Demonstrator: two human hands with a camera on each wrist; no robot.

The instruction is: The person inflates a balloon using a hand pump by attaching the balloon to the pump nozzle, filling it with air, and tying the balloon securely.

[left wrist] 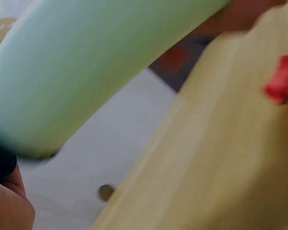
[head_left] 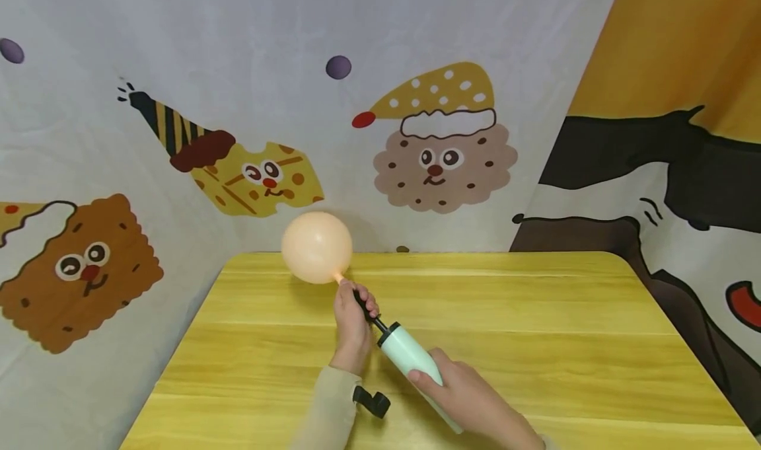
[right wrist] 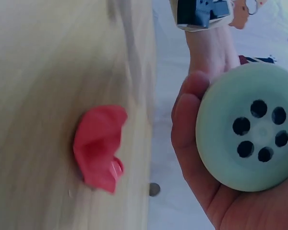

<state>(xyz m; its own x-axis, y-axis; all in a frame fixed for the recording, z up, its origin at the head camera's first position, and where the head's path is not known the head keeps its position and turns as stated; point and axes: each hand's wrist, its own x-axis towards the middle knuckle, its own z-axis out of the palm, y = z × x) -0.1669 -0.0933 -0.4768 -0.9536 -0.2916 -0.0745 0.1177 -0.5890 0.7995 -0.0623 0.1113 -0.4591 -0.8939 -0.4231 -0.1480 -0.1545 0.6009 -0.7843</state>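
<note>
A peach balloon (head_left: 317, 247), blown up round, sits on the black front end of a mint-green hand pump (head_left: 410, 354). My left hand (head_left: 351, 321) grips the balloon's neck together with that black end. Around the pump's green barrel curl the fingers of my right hand (head_left: 475, 397), thumb along its top. The right wrist view shows the barrel's round end (right wrist: 218, 129) with several holes, cupped in the palm. Below the pump a limp red balloon (right wrist: 98, 146) lies on the table; the head view does not show it.
The yellow wood-grain table (head_left: 565, 318) reaches back to a white cloth (head_left: 285, 34) printed with cartoon biscuits and cheese. On the right hangs a cloth part in orange and black (head_left: 624, 146). A black strap piece (head_left: 371, 402) is on the left wrist.
</note>
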